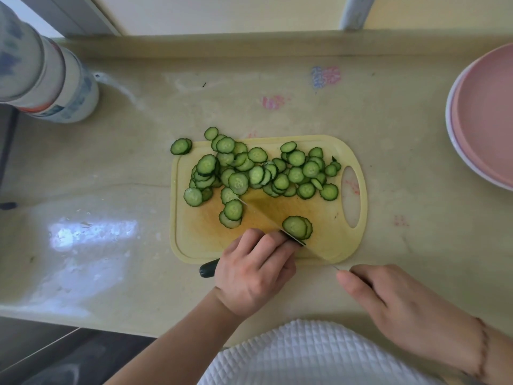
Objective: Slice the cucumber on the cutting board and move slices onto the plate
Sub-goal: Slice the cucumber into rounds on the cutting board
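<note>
The board is pale yellow and lies on a beige counter, with its handle hole on the right side. Many slices cover the far half of the board in a loose heap. A few slices lie apart, nearer the middle of the board, and some at the far left corner lie over the board's edge or on the counter.

The left hand is at the near edge of the board. Its fingers are curled over the cucumber and hold it down. The dark green end of the cucumber sticks out to the left of the hand, over the counter. On the other side of the fingers, the cut face of the cucumber shows, with one or two fresh slices leaning just beside it.

The right hand is off the board, near its right corner, and its fingers are closed around the handle of the knife. The blade goes diagonally from this hand across the board to the far left. It passes just beside the left fingertips, at the cut end of the cucumber.

The plate is pink and stands at the right edge of the counter, well apart from the board. No slices are visible on it. A patterned container stands at the far left of the counter.
</note>
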A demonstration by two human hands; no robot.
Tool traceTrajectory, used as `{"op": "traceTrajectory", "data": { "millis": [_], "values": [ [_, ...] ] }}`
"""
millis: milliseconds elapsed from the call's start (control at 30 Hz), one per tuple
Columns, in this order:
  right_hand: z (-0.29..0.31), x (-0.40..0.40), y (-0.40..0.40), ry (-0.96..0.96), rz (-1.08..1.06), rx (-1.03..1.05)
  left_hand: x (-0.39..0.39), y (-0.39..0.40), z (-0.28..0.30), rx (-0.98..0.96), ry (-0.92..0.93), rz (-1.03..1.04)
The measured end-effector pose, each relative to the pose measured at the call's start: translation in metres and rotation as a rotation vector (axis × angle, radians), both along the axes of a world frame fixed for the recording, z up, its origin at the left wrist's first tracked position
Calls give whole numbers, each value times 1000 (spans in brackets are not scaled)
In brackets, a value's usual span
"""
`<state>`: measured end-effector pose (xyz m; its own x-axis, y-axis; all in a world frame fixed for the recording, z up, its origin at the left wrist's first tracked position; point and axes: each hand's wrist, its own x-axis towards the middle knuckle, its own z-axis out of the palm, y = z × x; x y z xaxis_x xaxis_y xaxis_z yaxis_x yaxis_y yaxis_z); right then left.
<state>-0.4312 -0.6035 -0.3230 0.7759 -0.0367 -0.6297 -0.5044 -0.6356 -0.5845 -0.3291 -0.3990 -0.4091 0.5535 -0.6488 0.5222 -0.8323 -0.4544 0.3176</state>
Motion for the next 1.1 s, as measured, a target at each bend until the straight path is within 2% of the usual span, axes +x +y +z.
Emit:
{"op": "traceTrajectory", "data": {
  "millis": [267,400,633,1100],
  "values": [
    [22,0,-3,9,-49,43,1,0,3,32,43,13],
    [29,-4,-4,10,-26,1,1,0,1,0,52,4],
    [26,-6,-3,-2,-19,-35,0,1,-1,-24,41,0],
    [-4,4,7,9,-37,30,2,0,2,4,51,-4]
  ]
}}
